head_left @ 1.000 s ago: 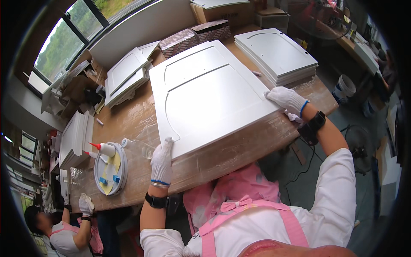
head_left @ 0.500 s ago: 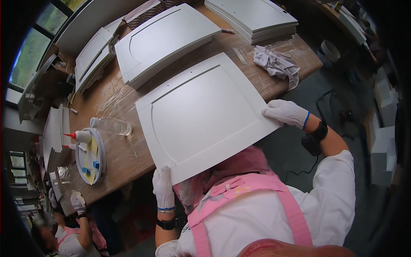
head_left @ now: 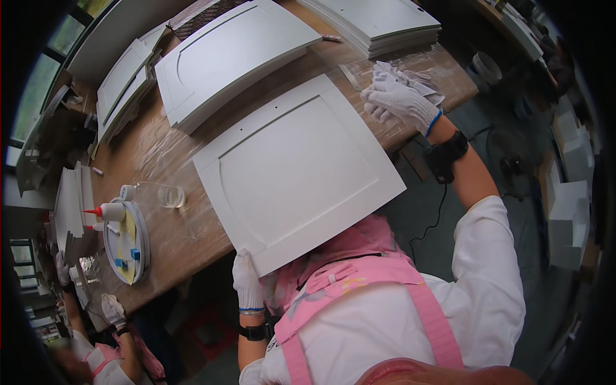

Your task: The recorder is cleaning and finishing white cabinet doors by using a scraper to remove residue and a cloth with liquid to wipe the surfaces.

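The white panel [head_left: 298, 173] is lying face up, its far part over the table [head_left: 183, 234] and its near part passing beyond the table edge, above the pink apron [head_left: 356, 269]. From my distant seat I am holding its near left corner with the left hand [head_left: 248, 279]: the gloved thumb is pressing on top, the fingers are going underneath, probably because the overhanging side is needing support. The right hand [head_left: 401, 106] is apart from the panel, hovering at the crumpled cloth [head_left: 420, 76] with bent fingers; I cannot tell whether they are grasping it.

Behind the panel, a stack of similar panels [head_left: 237, 54] is standing, and a second stack [head_left: 385, 29] is filling the far right, perhaps for leaving the near side free. At left, a round lid [head_left: 144, 240] is carrying a red-tipped bottle [head_left: 114, 212] and blue blocks [head_left: 135, 254], seemingly gathering small items together. A clear bottle [head_left: 172, 196] is lying beside it.
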The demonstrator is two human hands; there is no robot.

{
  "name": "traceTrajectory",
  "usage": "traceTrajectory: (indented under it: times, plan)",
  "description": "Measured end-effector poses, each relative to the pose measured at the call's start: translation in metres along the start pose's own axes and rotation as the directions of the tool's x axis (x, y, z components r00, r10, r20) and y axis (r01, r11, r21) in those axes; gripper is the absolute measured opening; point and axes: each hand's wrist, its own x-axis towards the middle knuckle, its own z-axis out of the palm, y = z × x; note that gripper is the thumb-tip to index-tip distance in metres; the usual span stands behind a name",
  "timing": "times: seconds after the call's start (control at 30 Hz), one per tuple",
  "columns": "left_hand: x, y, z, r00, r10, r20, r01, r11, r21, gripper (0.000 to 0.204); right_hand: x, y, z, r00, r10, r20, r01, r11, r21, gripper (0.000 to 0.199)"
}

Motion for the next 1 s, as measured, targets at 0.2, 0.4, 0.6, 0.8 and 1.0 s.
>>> traceTrajectory:
  times: [0.2,0.4,0.6,0.8,1.0]
  plan:
    - [-0.003,-0.005,-0.019,0.999,-0.03,0.011,0.029,0.993,0.116,0.048,0.106,-0.011,-0.005,0.9,-0.132,-0.415,-0.3,0.502,-0.811,0.044]
    - [0.013,-0.001,-0.046,0.991,-0.13,0.023,0.122,0.971,0.207,0.05,0.148,0.02,0.023,0.977,-0.191,-0.093,-0.184,-0.541,-0.82,0.02]
    - [0.024,0.01,-0.03,0.992,-0.122,0.026,0.121,0.992,0.034,0.048,0.156,0.01,0.03,0.985,-0.112,-0.128,-0.17,-0.583,-0.795,0.02]
    - [0.028,0.003,-0.029,0.995,-0.097,0.009,0.095,0.986,0.138,0.05,0.172,0.014,0.017,0.985,-0.006,-0.172,-0.165,-0.322,-0.932,0.031]
    - [0.026,0.006,-0.024,0.995,-0.099,-0.001,0.098,0.984,0.148,0.051,0.154,0.014,0.016,0.965,-0.141,-0.221,-0.222,0.008,-0.975,0.026]
